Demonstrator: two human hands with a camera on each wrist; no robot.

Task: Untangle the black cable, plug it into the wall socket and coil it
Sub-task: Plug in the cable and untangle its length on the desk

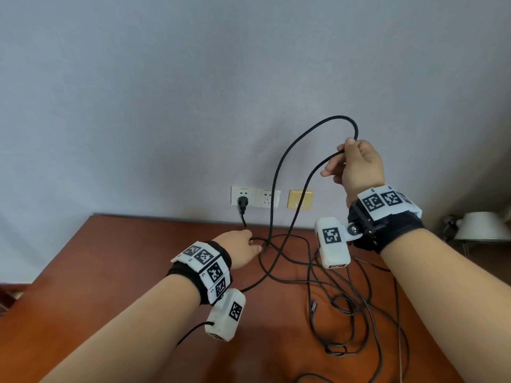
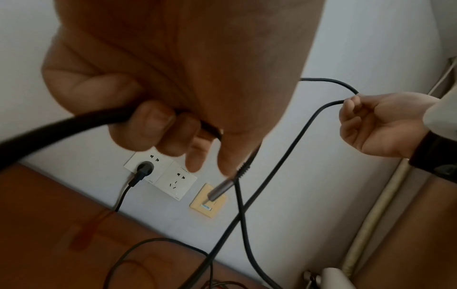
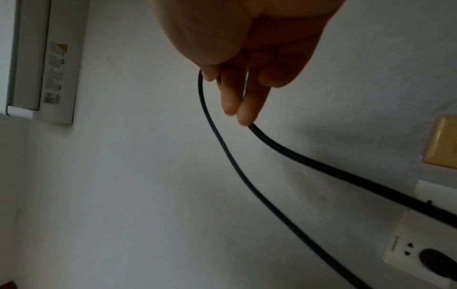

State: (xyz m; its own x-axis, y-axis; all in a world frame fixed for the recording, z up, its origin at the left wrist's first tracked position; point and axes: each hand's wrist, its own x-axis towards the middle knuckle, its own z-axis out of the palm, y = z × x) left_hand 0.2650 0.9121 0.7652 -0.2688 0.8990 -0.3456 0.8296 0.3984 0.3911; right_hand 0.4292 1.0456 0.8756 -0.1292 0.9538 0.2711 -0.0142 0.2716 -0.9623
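A long black cable (image 1: 276, 172) rises from the brown table (image 1: 110, 272) in a tall loop against the wall. My right hand (image 1: 352, 161) pinches the top of that loop up high; the right wrist view shows the cable (image 3: 296, 156) running under its fingertips (image 3: 243, 117). My left hand (image 1: 242, 248) grips the cable (image 2: 61, 127) low over the table, and a grey barrel connector (image 2: 219, 190) hangs below its fingers. A black plug (image 1: 242, 202) sits in the left white wall socket (image 1: 240, 195). More cable lies tangled on the table (image 1: 340, 308).
A second white socket (image 1: 267, 199) and a yellow wall plate (image 1: 300, 199) are beside the plugged one. A white lamp shade (image 1: 482, 225) stands at the far right. A white wall unit (image 3: 44, 58) hangs higher up. Thin wires run from the wrist cameras.
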